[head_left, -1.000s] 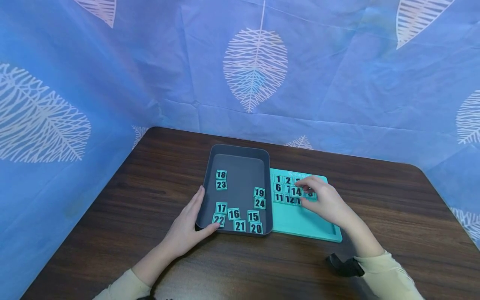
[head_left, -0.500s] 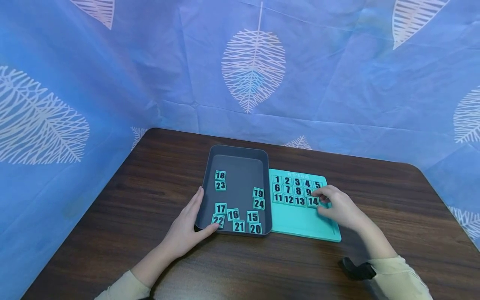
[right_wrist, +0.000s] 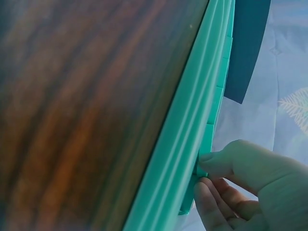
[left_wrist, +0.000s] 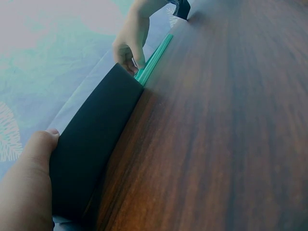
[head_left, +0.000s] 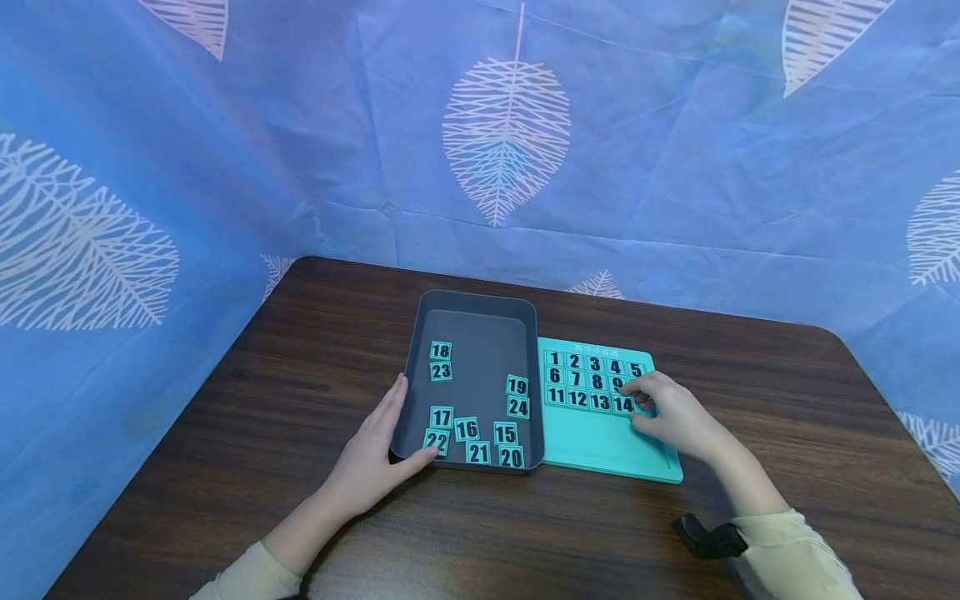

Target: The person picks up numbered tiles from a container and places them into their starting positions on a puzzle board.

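Note:
My left hand (head_left: 369, 457) holds the near left corner of a dark grey tray (head_left: 480, 333), its thumb over the rim and its fingers along the outer side. To the right, my right hand (head_left: 671, 417) pinches the number 14 tile (head_left: 623, 404) between thumb and fingertips. That tile lies in the third row of a turquoise number board (head_left: 600, 450), right beside the 13 tile (head_left: 600, 402). Above it, the 9 tile (head_left: 617, 383) is partly covered by my fingers. In the right wrist view, thumb and fingertips meet at the board's row of tiles (right_wrist: 206, 144).
Inside the tray lie several loose number tiles, among them the 15 tile (head_left: 506, 433), the 16 tile (head_left: 467, 429) and the 18 tile (head_left: 441, 351). The board abuts the tray's right side on a dark wooden table (head_left: 337, 333). Blue leaf-patterned cloth (head_left: 637, 150) hangs behind.
My right hand has carried the 14 tile from above the middle of the board rightward and down into the third row after 13, then shifted it slightly left. The left hand stays put.

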A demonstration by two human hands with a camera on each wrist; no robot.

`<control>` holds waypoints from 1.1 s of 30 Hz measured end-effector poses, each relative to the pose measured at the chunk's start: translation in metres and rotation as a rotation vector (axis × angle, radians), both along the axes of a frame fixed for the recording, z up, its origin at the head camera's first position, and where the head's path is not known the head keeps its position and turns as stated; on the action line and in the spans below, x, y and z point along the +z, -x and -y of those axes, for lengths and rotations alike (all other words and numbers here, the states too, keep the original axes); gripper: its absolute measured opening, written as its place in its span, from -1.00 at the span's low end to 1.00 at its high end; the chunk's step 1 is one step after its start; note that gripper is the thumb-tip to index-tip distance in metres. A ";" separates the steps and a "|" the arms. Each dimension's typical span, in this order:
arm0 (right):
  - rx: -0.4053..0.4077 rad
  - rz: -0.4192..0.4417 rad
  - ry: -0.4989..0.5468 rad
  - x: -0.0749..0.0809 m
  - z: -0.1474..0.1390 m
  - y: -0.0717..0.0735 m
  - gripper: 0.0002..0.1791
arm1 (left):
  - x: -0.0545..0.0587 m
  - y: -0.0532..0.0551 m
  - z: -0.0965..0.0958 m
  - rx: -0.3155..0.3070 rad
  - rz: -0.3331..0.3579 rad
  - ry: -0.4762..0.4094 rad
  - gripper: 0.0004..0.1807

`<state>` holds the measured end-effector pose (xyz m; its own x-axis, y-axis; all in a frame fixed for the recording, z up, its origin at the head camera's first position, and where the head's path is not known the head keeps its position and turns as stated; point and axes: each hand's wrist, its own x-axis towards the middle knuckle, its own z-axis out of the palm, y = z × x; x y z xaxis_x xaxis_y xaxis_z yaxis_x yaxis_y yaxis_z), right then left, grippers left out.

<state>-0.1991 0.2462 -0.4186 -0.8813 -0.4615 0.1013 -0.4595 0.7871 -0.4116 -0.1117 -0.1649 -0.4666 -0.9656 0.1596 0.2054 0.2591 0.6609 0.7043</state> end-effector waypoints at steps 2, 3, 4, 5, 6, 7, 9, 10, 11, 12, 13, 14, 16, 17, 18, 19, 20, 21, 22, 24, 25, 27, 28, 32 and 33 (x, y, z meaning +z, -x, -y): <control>-0.001 -0.005 -0.001 0.000 0.000 0.000 -0.68 | 0.000 0.000 0.000 -0.001 -0.002 0.002 0.07; -0.004 -0.004 -0.001 0.000 0.001 0.000 -0.68 | 0.000 0.000 0.000 -0.002 -0.005 0.001 0.07; -0.007 -0.003 -0.002 0.000 0.001 0.000 -0.68 | 0.000 0.001 0.000 -0.003 -0.008 0.003 0.07; -0.009 -0.001 -0.002 0.000 0.001 0.000 -0.68 | 0.000 0.001 0.000 -0.005 -0.011 0.003 0.06; -0.012 0.000 -0.004 0.000 0.001 0.000 -0.69 | 0.000 0.001 0.000 -0.006 -0.014 0.004 0.06; -0.014 0.002 -0.003 0.000 0.002 0.000 -0.69 | 0.000 0.001 -0.001 -0.008 -0.016 0.004 0.06; -0.020 0.008 -0.004 0.000 0.002 0.000 -0.69 | 0.000 0.001 -0.001 -0.011 -0.020 0.004 0.05; -0.022 0.009 -0.007 0.000 0.002 0.000 -0.69 | 0.000 0.001 -0.001 -0.011 -0.021 0.007 0.06; -0.024 0.009 -0.009 0.000 0.002 0.000 -0.69 | 0.000 0.001 -0.001 -0.012 -0.019 0.006 0.06; -0.026 0.007 -0.014 0.000 0.002 0.000 -0.68 | 0.000 0.001 -0.001 -0.012 -0.021 0.009 0.06; -0.027 0.007 -0.017 0.000 0.002 -0.001 -0.68 | 0.000 0.001 -0.001 -0.012 -0.021 0.012 0.06; -0.027 0.003 -0.022 0.001 0.003 -0.001 -0.67 | 0.000 0.001 -0.001 -0.012 -0.022 0.015 0.06; -0.023 -0.008 -0.037 0.003 0.005 -0.002 -0.64 | 0.000 0.001 -0.001 -0.012 -0.019 0.017 0.06; -0.018 -0.020 -0.049 0.004 0.007 -0.003 -0.63 | 0.000 0.001 -0.001 -0.011 -0.017 0.016 0.06; -0.011 -0.036 -0.058 0.006 0.010 -0.004 -0.61 | 0.000 0.001 -0.001 -0.010 -0.015 0.018 0.07; -0.004 -0.049 -0.062 0.008 0.013 -0.005 -0.60 | 0.000 0.001 -0.001 -0.009 -0.011 0.016 0.07; 0.004 -0.062 -0.062 0.009 0.016 -0.006 -0.58 | 0.000 0.000 -0.001 -0.008 -0.009 0.015 0.07; 0.009 -0.074 -0.060 0.011 0.021 -0.007 -0.58 | 0.000 0.000 -0.001 -0.006 -0.006 0.015 0.07; 0.017 -0.090 -0.051 0.013 0.025 -0.008 -0.58 | 0.000 0.000 -0.001 -0.006 -0.005 0.016 0.07; 0.036 -0.105 -0.013 0.016 0.036 -0.010 -0.58 | 0.000 0.000 -0.001 -0.007 -0.005 0.015 0.07; 0.045 -0.107 0.009 0.018 0.043 -0.011 -0.57 | 0.000 0.000 -0.001 -0.006 -0.005 0.015 0.07; 0.077 -0.116 0.048 0.020 0.057 -0.013 -0.59 | -0.001 0.001 -0.001 -0.005 -0.008 0.018 0.07; 0.099 -0.120 0.062 0.022 0.065 -0.013 -0.58 | -0.001 0.000 -0.001 -0.005 -0.008 0.017 0.08; 0.189 -0.106 0.097 0.026 0.097 -0.016 -0.60 | -0.001 0.000 0.000 -0.001 -0.010 0.017 0.08; 0.211 -0.100 0.102 0.027 0.105 -0.016 -0.60 | -0.001 0.001 0.000 -0.001 -0.010 0.018 0.08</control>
